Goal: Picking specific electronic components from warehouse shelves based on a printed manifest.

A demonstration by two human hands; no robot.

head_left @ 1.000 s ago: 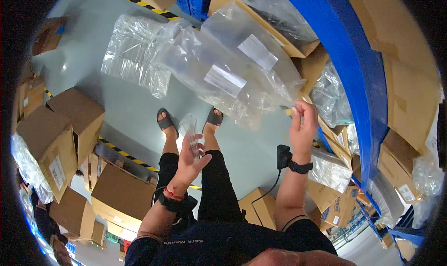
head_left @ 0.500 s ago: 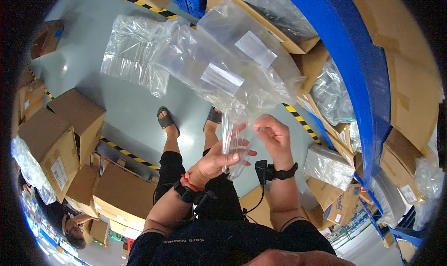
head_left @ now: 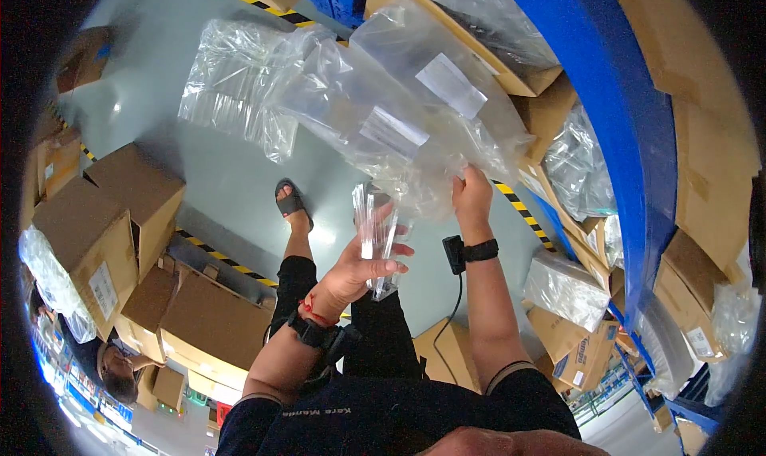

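Observation:
My left hand (head_left: 351, 268) is closed around a small bundle of long, thin clear plastic pieces (head_left: 369, 225), which stand roughly upright between thumb and fingers. To its right and farther out, my right hand (head_left: 475, 199) has its fingers curled at the near edge of a large clear plastic bag (head_left: 487, 129); the fingertips are partly hidden. A white label (head_left: 451, 85) lies on this bag. Beside it on the left is another clear bag (head_left: 319, 109) with a white label (head_left: 394, 132). More clear wrapped plastic (head_left: 231, 77) lies at the far left end.
A blue rack beam (head_left: 614, 97) curves along the right, with open cartons (head_left: 550, 129) of bagged goods under it. Brown cartons (head_left: 80, 225) stand on the left, where another person (head_left: 116, 368) is visible. Yellow-black tape (head_left: 223, 260) marks the grey floor.
My right hand has moved away from the left hand, outward to the bag's edge. My left hand has shifted slightly left with the clear plastic pieces, now apart from the bag.

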